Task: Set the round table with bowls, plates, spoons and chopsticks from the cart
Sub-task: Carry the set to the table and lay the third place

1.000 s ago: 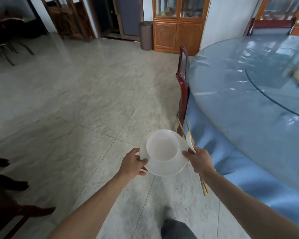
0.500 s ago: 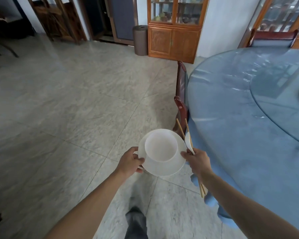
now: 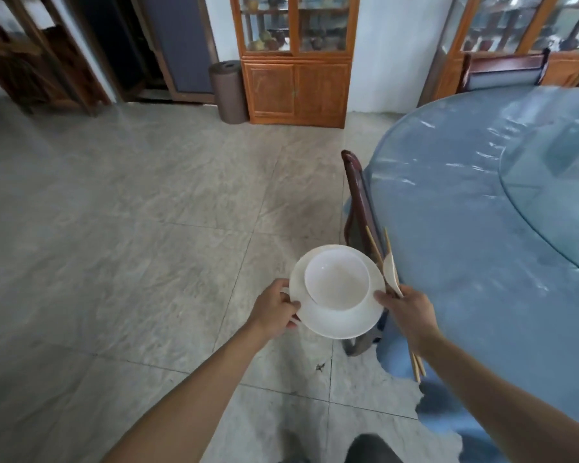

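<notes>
Bowl [image 3: 337, 279], round glossy white, on plate [image 3: 335, 320] w/ wood chopsticks [image 3: 375, 248].

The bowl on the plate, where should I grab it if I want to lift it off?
Probably by its rim, from above. The bowl sits upright and open-topped on the plate, with nothing inside. The left hand and right hand hold the plate's edges, and the chopsticks and spoon crowd the right, so the far or near rim looks freest.
</notes>
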`<state>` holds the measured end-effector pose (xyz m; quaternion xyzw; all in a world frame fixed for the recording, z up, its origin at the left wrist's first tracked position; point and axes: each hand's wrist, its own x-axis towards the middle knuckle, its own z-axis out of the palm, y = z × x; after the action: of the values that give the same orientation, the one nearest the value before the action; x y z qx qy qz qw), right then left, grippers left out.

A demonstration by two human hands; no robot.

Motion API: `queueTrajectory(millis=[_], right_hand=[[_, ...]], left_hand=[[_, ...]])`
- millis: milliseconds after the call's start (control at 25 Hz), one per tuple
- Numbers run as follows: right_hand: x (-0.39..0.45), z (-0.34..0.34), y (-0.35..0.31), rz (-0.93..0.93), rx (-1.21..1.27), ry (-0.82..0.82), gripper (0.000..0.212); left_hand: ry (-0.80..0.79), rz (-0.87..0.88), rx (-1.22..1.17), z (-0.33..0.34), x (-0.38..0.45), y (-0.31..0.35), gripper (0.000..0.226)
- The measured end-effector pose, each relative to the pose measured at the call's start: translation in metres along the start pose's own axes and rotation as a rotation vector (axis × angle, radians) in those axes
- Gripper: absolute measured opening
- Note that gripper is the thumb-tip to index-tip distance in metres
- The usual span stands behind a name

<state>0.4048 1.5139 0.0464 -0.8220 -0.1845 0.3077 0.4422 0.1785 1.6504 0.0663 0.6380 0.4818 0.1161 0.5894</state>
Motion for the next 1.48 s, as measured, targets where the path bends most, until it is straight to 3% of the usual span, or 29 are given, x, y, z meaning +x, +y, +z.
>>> queueTrajectory(millis=[360,760,1120,1480], right_hand=[[0.127,0.01,-0.074,0.083,0.162,0.137,0.019],[0.277,-0.042,-0.105,0.18,0.306,0.275,0.023],[0.329,-0.096,-0.067,0.365,0.392,0.606,0.022],[0.331,-0.074,-0.007,0.749,0.467,0.852,0.021]], left_hand=[[-0.093,0.069,0.044,-0.018,0.164,0.087,0.035],[-0.239,0.136,0.21,0.049,0.345,0.205,0.033],[-0.495,0.244,0.51,0.174,0.46,0.256,0.03],[-0.867,0.355,0.861,0.279,0.526,0.242,0.029]])
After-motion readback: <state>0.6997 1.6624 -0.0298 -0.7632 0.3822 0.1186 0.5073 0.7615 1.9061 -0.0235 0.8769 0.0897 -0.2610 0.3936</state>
